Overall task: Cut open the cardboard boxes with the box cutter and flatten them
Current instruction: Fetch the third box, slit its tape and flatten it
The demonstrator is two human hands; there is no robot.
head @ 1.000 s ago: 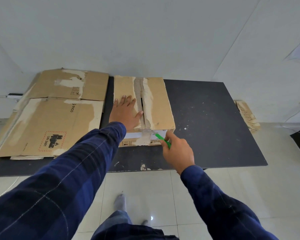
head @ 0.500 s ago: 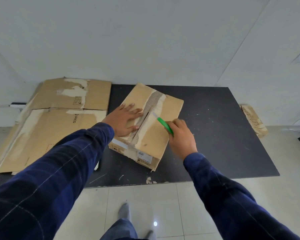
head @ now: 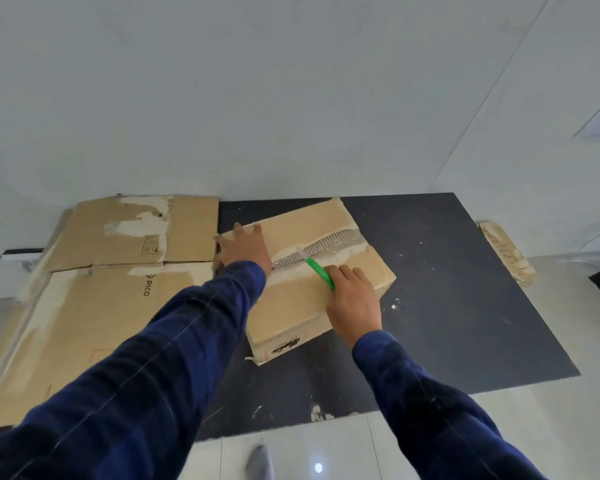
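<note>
Change since half a second back: box (head: 302, 306) swung further round on the tabletop (head: 465, 306), seam (head: 326, 244) now running left to right and rising a little rightward; cutter tip brought onto it.

Far left: flat cardboard (head: 118, 306), two sheets over the tabletop's left end, already cut open and flattened.

Left hand (head: 245, 249): fingers straight and spread, pressed flat on the box's left end.

Box: closed, skewed to the tabletop edge, mid-tabletop; touching the flat cardboard or just beside it, cannot tell which. Seam torn, corrugation showing, clear tape across it.

Cutter (head: 319, 270): green handle, pale blade tip at the seam near its middle.

Right hand (head: 354, 296): fingers curled round the cutter handle, over the near flap.

Far right, on the floor: cardboard scrap (head: 506, 252), well apart.

Step in hand, by judgement: slitting the top tape of the one box not yet flattened.

Next move, by judgement: a draw along the seam, blade shallow, path kept away from the left hand at the seam's left end, pressure kept on the box against sliding. Flaps, remaining seams and flattening yet to do.
</note>
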